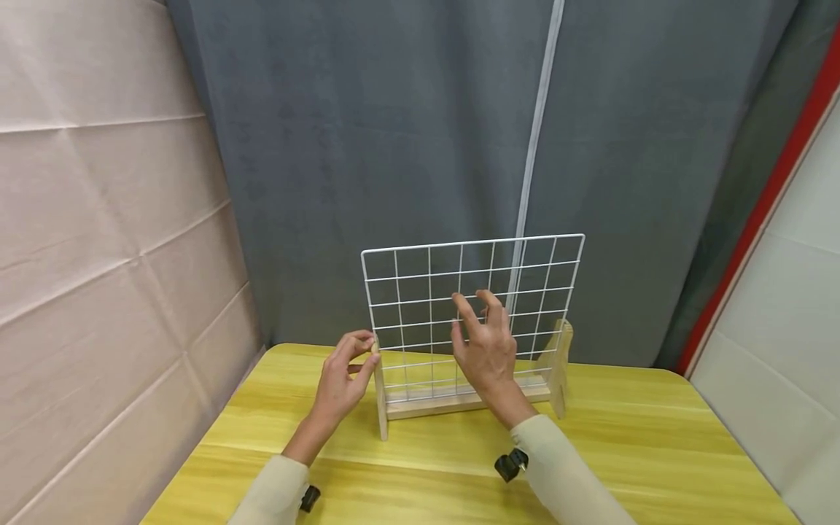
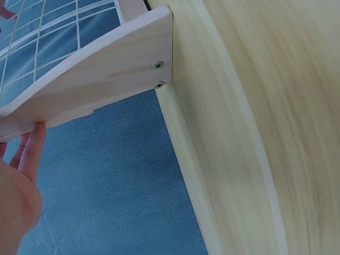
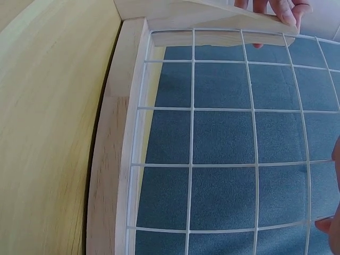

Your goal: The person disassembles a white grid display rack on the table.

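You face a yellow wooden table [image 1: 656, 452] pushed up to a grey curtain [image 1: 394, 146] with a pale seam running down it. On your left hangs a creased beige fabric wall [image 1: 98, 255]; on your right, a red strip [image 1: 768, 197] edges a white panel [image 1: 787, 350].

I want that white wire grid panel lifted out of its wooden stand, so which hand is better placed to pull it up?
Probably the right hand: its fingers already lie against the white wire grid panel, while the left hand pinches the wooden stand.
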